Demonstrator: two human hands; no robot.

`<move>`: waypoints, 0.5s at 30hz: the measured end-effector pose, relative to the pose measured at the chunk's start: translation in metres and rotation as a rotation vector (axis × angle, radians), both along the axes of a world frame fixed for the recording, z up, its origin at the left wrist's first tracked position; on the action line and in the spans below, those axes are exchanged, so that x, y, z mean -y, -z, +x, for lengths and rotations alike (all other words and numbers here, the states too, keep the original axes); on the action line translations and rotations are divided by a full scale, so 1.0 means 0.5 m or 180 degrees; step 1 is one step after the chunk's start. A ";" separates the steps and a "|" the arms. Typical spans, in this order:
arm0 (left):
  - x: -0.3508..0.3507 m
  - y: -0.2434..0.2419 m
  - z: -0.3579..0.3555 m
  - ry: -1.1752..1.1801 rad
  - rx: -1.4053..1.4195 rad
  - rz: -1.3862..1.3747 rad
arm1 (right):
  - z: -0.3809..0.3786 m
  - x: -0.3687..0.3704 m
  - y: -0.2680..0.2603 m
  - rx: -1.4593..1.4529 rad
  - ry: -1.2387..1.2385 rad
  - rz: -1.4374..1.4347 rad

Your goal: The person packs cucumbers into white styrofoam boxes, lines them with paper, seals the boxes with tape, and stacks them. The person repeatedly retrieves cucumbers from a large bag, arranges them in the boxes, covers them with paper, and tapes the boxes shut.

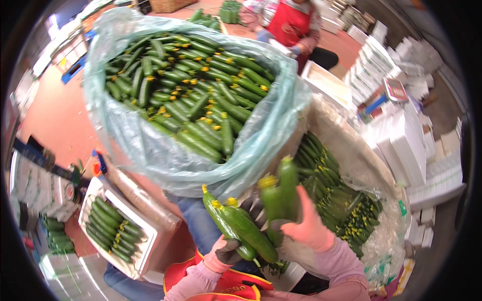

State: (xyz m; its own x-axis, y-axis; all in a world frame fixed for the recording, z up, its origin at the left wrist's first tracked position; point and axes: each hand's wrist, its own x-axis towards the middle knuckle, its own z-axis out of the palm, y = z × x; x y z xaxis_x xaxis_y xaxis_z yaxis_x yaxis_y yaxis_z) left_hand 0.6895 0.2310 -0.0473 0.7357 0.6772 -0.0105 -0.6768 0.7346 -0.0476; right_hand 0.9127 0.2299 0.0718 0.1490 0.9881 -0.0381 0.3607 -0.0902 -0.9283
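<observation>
Gloved in pink with dark finger parts, my left hand (pixel 226 253) grips several green cucumbers (pixel 244 231) with yellow blossoms at their tips. To its right, my right hand (pixel 310 222), in the same kind of glove, holds cucumbers (pixel 278 193) upright, slightly blurred. Both bunches are close together above my lap. In front of me, a large container lined with a pale blue plastic bag (pixel 150 161) is full of cucumbers. More cucumbers (pixel 324 177) lie in a lined container at my right.
A white foam box (pixel 145 244) with rows of cucumbers stands at the left. A person in a red apron (pixel 290 24) is at the top, near an open white box (pixel 327 84). A scale display (pixel 395 90) and stacked white boxes (pixel 399 143) are at the right.
</observation>
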 end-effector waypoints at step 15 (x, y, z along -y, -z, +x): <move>0.078 0.016 -0.248 -0.1243 -0.0166 -0.0022 | -0.296 -0.132 -0.108 0.1206 -0.1816 0.1003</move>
State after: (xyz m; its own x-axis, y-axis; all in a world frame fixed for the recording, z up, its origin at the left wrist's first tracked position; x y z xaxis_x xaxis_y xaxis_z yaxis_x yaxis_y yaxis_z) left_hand 0.5653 0.1921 -0.0551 0.4212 0.9058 -0.0466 -0.9069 0.4212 -0.0097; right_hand 0.7647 0.2961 0.1257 -0.4426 0.8715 0.2111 0.5717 0.4556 -0.6823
